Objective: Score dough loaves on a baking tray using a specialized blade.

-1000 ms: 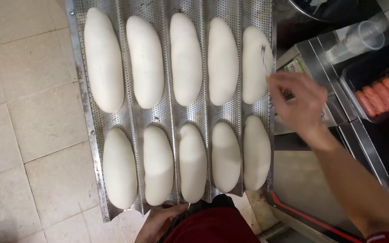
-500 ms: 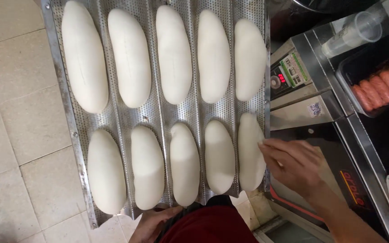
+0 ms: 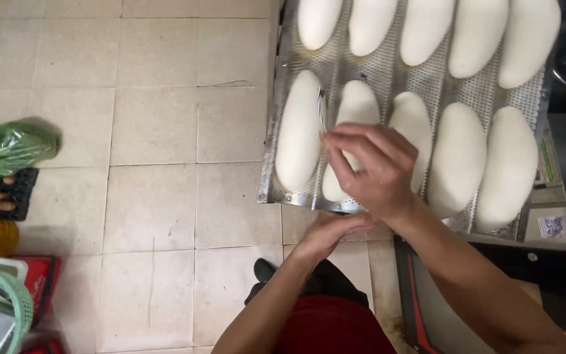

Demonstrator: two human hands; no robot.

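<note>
Dough loaves, ten of them: five in the lower row and five above, cut off by the top edge, all lying on a perforated metal tray [image 3: 283,78] in the upper right of the frame. Half a second ago the right hand [image 3: 368,167] was at the right-most lower loaf. Now it's over at the left end, pinching one thin blade [image 3: 321,111] narrowly between fingertips, just between the first loaf [image 3: 299,131] and the second loaf [image 3: 355,108]. So the work has crossed the whole row, though I can't see any cuts. The left hand [image 3: 329,233] is curled on the tray's near edge. There's one green bag [image 3: 11,144] at the far left.
</note>
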